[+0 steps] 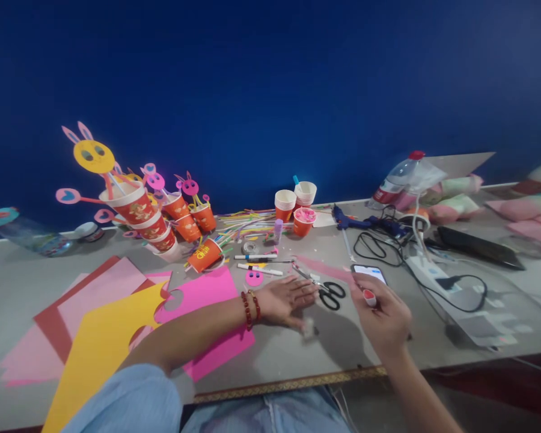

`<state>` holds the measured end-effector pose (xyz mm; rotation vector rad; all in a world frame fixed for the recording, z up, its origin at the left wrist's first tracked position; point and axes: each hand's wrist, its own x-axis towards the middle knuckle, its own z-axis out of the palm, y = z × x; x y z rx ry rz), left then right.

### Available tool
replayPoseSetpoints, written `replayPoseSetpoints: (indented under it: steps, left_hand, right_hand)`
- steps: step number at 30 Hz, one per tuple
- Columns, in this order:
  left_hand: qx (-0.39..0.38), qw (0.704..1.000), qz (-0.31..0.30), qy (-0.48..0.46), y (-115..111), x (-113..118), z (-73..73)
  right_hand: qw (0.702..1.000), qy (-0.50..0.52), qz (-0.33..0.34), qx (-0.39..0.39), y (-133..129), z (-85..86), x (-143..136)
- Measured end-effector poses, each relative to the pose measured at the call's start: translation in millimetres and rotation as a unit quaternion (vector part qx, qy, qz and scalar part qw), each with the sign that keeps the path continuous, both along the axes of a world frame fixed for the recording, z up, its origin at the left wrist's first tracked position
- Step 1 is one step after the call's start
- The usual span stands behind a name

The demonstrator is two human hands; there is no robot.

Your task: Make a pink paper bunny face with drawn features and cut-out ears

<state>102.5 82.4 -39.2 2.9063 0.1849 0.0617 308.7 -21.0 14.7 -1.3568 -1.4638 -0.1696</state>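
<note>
My left hand point(284, 300), with red bead bracelets at the wrist, stretches palm down with fingers spread over the table. Its fingertips reach the black-handled scissors point(331, 294); whether they touch is unclear. A small blurred white piece point(308, 330) is by its thumb. My right hand point(383, 316) is closed, in front of the phone point(369, 274). A red oval with a pale rim point(369, 296) shows at its fingers; what it belongs to is unclear. A blurred pink strip point(320, 267) runs leftward from these fingertips. Beyond my left hand lie a pink smiling face disc point(253, 277) and pens point(260, 270).
Pink, red and yellow paper sheets point(97, 325) cover the left. Behind them stand stacked cups with rabbit figures point(139, 210) and a tipped cup point(205, 255). Further back are pipe cleaners point(247, 222), a glue stick point(278, 232) and cups point(305, 221). Cables and a power strip point(426, 273) occupy the right.
</note>
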Motion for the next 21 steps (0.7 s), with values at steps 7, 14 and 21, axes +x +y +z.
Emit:
replayPoseSetpoints:
  steps: [7,14,21]
  left_hand:
    - [0.042,0.99,0.122,-0.063,34.0,24.5,22.4]
    - [0.029,0.971,0.226,-0.073,28.1,-21.3,43.8]
    - [0.035,0.95,0.297,-0.093,-17.5,-142.5,41.9]
  right_hand:
    - [0.999,0.027,-0.035,0.0,-14.9,-3.2,-1.9]
    - [0.997,0.021,0.04,-0.068,-39.1,-15.7,-14.9]
    - [0.958,-0.127,0.186,-0.175,-49.7,-43.0,-32.1]
